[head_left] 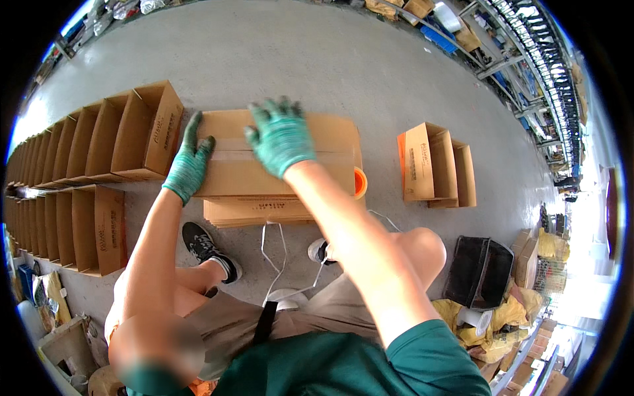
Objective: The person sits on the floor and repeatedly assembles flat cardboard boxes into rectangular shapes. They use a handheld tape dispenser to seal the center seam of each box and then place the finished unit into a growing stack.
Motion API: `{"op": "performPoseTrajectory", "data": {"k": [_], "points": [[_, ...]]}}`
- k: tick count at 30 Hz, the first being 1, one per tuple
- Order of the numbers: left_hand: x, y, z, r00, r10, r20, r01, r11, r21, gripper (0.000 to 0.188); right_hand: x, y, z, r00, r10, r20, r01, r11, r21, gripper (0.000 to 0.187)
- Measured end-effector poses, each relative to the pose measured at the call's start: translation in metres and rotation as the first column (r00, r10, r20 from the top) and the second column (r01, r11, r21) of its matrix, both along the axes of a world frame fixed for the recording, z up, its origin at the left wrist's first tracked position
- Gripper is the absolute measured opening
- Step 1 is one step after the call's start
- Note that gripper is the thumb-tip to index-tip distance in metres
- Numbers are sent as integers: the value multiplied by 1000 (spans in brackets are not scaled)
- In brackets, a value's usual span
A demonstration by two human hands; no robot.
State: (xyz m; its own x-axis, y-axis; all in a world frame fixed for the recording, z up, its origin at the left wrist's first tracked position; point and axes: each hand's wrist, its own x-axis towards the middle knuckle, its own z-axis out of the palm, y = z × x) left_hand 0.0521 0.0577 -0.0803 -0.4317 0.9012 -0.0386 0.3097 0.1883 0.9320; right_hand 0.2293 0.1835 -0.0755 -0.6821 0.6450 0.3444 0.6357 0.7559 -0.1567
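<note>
In front of me a closed brown cardboard box (333, 142), with a strip of tape across its top, lies on a stack of flattened cartons (257, 214). Against the box's left side rests my left hand (187, 163) in a green knit glove, its thumb and fingers stretched out. My right hand (282, 138), gloved the same way, lies over the top of the box with fingers spread. An orange tape roll (360, 183) shows at the box's right edge, partly hidden. White string (274, 264) trails between my feet.
Two long rows of open cartons, an upper one (148, 132) and a lower one (99, 228), stand at the left. More open cartons (429, 165) are to the right. A black crate (479, 274) sits beside yellow sacks (508, 323). Loaded shelving (502, 66) lines the far right.
</note>
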Motion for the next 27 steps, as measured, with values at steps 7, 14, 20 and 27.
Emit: {"op": "performPoseTrajectory", "data": {"k": [7,14,20,27], "points": [[-12,-1,-18,961,142,237,-91,973,-214,62,130,62,-3,901,-334,-275,78,751,-656,71],[-68,-19,-7,952,166,256,-74,939,-336,76,140,54,13,563,-653,-507,-394,327,-859,92],[-109,-16,26,998,-40,-38,49,952,302,79,183,69,106,370,-613,-698,-620,396,-677,84],[15,3,118,873,-158,-461,353,856,376,95,279,79,104,700,-649,-299,-470,-102,-877,74]]}}
